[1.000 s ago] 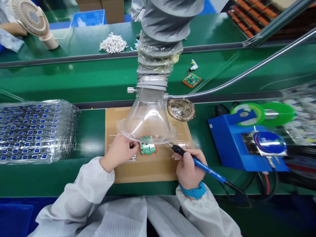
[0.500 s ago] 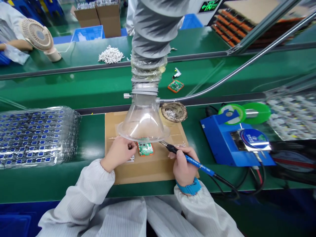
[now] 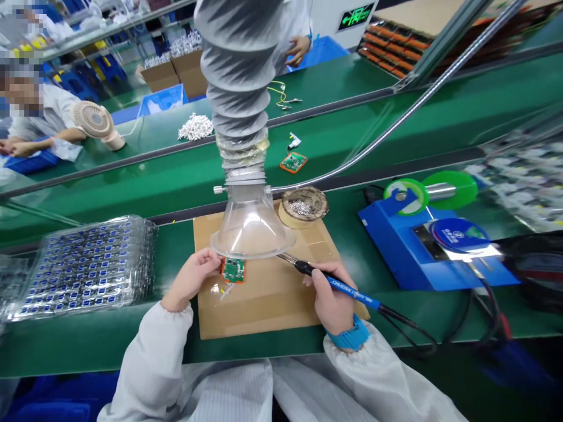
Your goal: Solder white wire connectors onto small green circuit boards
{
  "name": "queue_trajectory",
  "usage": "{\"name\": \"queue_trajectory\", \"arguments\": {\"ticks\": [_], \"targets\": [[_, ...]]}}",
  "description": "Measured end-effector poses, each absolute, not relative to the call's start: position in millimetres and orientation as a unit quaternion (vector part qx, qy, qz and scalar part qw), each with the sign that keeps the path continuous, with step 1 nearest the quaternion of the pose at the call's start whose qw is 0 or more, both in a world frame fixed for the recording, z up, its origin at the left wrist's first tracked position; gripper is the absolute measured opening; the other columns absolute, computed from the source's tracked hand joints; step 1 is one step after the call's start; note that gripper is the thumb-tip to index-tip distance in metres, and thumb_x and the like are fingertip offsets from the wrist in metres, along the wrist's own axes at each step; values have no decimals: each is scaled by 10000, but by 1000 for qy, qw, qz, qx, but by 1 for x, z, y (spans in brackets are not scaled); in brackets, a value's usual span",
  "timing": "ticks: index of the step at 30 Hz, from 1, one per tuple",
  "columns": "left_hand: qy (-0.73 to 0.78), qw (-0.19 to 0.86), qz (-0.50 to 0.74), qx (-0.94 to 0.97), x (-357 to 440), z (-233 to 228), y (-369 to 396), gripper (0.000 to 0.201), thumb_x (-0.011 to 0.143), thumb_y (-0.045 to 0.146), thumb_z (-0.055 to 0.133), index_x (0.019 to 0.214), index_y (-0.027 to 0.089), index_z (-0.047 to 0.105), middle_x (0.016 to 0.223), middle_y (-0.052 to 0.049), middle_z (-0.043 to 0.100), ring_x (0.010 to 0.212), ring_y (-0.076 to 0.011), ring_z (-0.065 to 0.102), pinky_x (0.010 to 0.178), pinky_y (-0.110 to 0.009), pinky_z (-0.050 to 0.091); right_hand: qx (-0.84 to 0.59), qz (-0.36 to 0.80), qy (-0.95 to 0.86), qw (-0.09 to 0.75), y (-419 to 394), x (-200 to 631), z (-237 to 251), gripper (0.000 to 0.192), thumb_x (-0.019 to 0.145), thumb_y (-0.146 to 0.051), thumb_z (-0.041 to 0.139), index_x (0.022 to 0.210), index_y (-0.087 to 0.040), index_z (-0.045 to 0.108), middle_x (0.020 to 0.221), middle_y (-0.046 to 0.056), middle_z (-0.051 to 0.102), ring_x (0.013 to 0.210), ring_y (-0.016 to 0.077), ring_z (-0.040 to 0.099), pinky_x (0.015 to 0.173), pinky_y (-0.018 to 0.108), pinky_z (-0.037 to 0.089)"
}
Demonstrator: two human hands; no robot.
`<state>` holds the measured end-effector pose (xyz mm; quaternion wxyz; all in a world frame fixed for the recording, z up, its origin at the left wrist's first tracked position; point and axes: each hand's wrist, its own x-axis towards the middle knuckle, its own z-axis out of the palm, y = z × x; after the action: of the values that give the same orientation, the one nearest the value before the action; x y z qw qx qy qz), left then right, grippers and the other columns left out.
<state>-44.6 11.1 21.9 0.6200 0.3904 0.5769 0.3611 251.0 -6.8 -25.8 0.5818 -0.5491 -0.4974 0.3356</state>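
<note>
My left hand (image 3: 190,278) pinches the left edge of a small green circuit board (image 3: 233,270) that lies on a brown cardboard mat (image 3: 264,299). My right hand (image 3: 331,298) grips a blue-handled soldering iron (image 3: 347,288); its metal tip points left, under the rim of a clear plastic fume funnel (image 3: 250,228) and apart from the board. The funnel hangs from a grey ribbed hose (image 3: 237,88) directly over the board's far side.
A stack of clear trays with blue parts (image 3: 83,266) lies left. A solder-dross tin (image 3: 304,205) sits behind the mat; a blue soldering station (image 3: 422,246) with green spools stands right. Another board (image 3: 293,162) lies on the belt. A seated person (image 3: 35,117) works beside a small fan (image 3: 94,122).
My left hand has drawn the board leftward on the mat. The right hand and iron stay put. The view has tilted up, showing more of the far bench and a co-worker.
</note>
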Motion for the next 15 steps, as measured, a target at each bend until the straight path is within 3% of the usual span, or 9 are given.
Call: {"name": "queue_trajectory", "arguments": {"ticks": [4,9,11,15], "targets": [[569,647,439,253,-68,21,25,342,752,351,806,813,178,518,830,-27,691,697,-169,708,667,-298,586,-539,352,-501,579,-6,251,-24,210,933,-424,679,885,-220,693,701,-7,676,586,159,644,566,291,529],[624,526,520,254,-80,24,85,291,727,299,725,827,192,473,818,-17,661,659,-173,700,659,-323,594,-544,339,-506,577,-4,250,-20,233,930,-446,676,866,-223,699,719,10,688,613,171,653,586,298,546],[670,422,541,282,-85,30,121,222,774,289,655,852,197,469,852,-33,657,750,-192,712,748,-362,600,-544,330,-511,578,-4,250,-19,217,932,-431,670,862,-227,699,719,10,693,605,170,653,586,296,548],[709,227,580,330,-83,44,181,221,806,178,626,978,208,491,1077,-60,646,1134,-202,628,999,-345,505,-544,308,-524,579,-6,255,-13,163,933,-378,659,861,-236,694,733,7,706,614,167,671,586,277,554]]}}
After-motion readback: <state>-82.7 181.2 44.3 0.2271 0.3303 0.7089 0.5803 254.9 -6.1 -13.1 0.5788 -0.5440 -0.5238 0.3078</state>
